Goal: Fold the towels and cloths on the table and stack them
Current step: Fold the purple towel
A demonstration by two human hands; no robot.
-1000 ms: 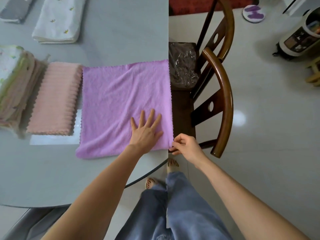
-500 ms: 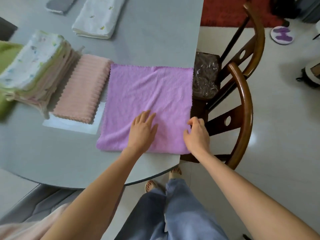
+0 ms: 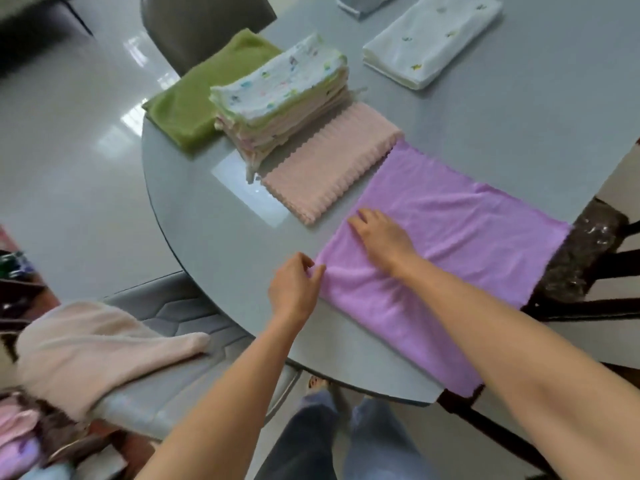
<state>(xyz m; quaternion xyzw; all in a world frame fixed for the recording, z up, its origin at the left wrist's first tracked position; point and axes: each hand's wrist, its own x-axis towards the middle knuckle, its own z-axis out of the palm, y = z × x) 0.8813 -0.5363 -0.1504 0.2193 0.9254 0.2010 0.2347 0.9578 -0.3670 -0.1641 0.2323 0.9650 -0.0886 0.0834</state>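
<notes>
Head view: the purple towel (image 3: 460, 251) is spread at the table (image 3: 519, 126) edge, toward 4 o'clock. Its near-left corner is pinched by the left hand (image 3: 294, 289); the right hand (image 3: 381, 237) is laid flat on it, fingers straight. Flattening seems under way; a fold across is likely needed next.

Bright even daylight, soft faint shadows, window glare on the glossy floor (image 3: 138, 109) far left and the table (image 3: 519, 116) near the stack, motion blur throughout, wide-angle bending at the edges.

lilac towel (image 3: 467, 237), ribbed pink cloth (image 3: 329, 164), green cloth (image 3: 194, 109)
</notes>
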